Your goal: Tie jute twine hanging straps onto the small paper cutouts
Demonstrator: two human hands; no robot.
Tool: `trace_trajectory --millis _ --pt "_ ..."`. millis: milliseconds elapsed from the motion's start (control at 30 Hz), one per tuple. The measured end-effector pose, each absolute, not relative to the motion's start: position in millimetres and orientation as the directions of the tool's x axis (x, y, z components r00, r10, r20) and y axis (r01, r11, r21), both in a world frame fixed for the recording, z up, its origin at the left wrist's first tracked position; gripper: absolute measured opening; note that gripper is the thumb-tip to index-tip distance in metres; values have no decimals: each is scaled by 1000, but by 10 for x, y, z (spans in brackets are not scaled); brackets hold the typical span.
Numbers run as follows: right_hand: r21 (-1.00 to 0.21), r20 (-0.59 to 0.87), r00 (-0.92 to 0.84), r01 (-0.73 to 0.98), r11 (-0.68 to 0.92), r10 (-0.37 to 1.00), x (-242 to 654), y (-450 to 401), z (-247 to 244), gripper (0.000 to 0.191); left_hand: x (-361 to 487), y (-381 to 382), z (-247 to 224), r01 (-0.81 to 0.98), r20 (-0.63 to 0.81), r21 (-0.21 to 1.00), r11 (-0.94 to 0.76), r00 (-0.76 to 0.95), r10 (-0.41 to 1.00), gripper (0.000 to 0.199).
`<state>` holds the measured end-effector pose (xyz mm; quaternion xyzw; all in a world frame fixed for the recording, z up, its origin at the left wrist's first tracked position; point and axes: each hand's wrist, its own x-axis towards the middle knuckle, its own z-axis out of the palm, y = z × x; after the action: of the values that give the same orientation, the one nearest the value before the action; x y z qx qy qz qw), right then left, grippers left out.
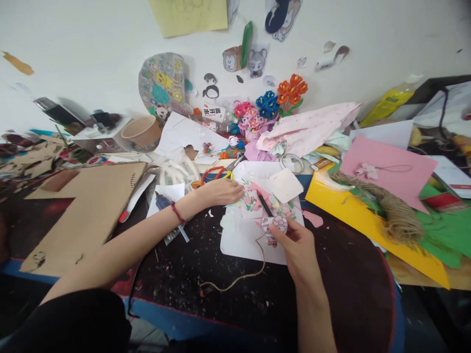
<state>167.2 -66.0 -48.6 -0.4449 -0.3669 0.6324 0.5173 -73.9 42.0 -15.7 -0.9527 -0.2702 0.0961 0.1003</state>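
Observation:
In my right hand [300,240] a small cartoon paper cutout [270,225] with a round white head is pinched between thumb and fingers. From near the cutout a thin piece of twine [235,283] curls down over the dark table. My left hand [226,191] reaches over the left side of a pile of coloured paper scraps [253,202]; its fingers are curled downward, and their tips are partly hidden. A black pen [264,202] lies on those scraps, above the cutout. Just behind my left hand are orange-handled scissors [215,172]. White paper [239,242] lies beneath the scraps.
Cardboard [88,211] covers the left side of the table [346,289]. A twine bundle [399,218] sits on yellow, green and pink sheets [390,169] at the right. Pipe-cleaner flowers [267,105], pink cloth [312,128] and a paper bowl [140,132] stand along the wall.

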Motion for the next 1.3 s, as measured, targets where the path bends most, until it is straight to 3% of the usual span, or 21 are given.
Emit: trace_trajectory --millis 233,467,700,800,867,1033,1100,1300 --pt "-929 -204 -44 -305 -208 978 1706 -736 -542 21 -761 477 -171 499 -65 -155 -853 856 513 24" --pt "-936 -192 -40 -293 -195 981 1725 -719 -624 19 -863 369 -81 727 178 38 -686 670 720 14" --pt "-937 -186 -14 -298 -182 982 1651 -666 -579 19 -675 -6 -10 843 409 383 -377 211 888 11" --pt "-951 -159 -38 -263 -163 987 1575 -681 -514 20 -495 -291 78 684 393 681 -260 -41 919 12" --pt "-959 -126 -66 -247 -138 990 1514 -693 -470 18 -325 -528 113 595 385 768 -236 -135 913 12" --pt "-982 -92 -59 -158 -100 994 1447 -704 -444 14 136 -1026 -140 538 476 813 -225 -391 788 6" --pt "-985 -86 -71 -146 -95 994 1458 -708 -468 13 253 -1089 -322 505 548 808 -304 -454 702 10" --pt "-986 -60 -54 -155 -68 997 1471 -696 -501 9 305 -982 -519 526 741 663 -533 -361 566 17"
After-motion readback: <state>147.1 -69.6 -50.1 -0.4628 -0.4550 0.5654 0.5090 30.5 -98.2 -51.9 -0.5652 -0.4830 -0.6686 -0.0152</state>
